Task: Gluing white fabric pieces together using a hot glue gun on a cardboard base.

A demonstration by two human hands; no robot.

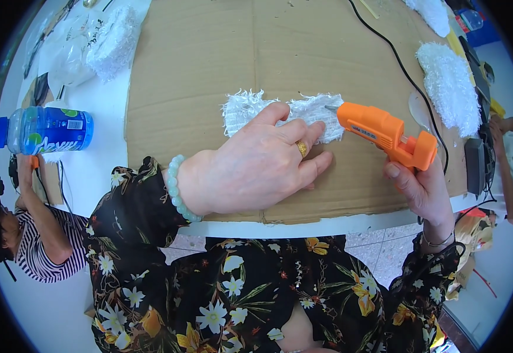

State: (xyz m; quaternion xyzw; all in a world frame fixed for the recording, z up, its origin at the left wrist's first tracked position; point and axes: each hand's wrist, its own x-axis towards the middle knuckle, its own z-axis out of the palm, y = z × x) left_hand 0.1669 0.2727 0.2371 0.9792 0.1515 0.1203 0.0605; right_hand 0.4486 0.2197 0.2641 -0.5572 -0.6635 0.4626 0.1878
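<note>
A frayed white piece of fabric (241,112) lies flat on the brown cardboard sheet (191,70). My left hand (256,156) rests over it, fingers stretched out and spread, the fingertips touching its right part. In my right hand (424,191) is an orange hot glue gun (380,128), gripped around its handle. The gun's metal nozzle points left, at the fabric's right end, close to my left fingertips. My left palm hides the fabric's lower middle.
A black cable (394,50) runs down the cardboard's right side. Fluffy white pieces (450,88) lie at the right edge, with another white fluffy piece (114,44) at upper left. A blue-labelled bottle (44,129) lies at left. People sit at both sides; one wears a striped shirt (56,250).
</note>
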